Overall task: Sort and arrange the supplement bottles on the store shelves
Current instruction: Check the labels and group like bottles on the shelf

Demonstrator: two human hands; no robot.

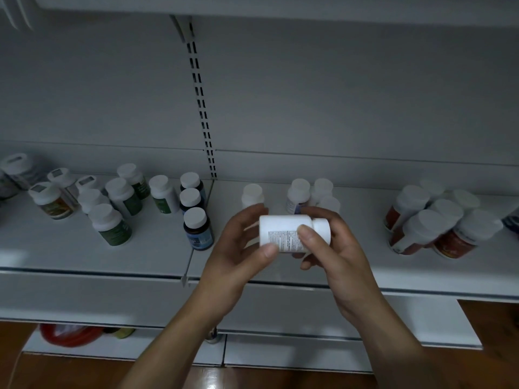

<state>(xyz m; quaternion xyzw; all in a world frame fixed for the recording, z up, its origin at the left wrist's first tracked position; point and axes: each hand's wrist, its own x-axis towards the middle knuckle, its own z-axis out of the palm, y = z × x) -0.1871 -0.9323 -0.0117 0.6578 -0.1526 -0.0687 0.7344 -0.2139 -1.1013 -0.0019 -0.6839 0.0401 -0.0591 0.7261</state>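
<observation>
A white supplement bottle lies sideways in front of the shelf, cap to the right, small print facing me. My left hand grips its base end, thumb on the front. My right hand holds the cap end, thumb across the label. On the shelf stand green-label bottles at the left, blue-label bottles beside the divider, white bottles behind my hands, and red-label bottles at the right.
A slotted upright splits the white back panel. An upper shelf runs along the top edge. Below, a lower shelf holds a red item. Wooden floor shows at the bottom.
</observation>
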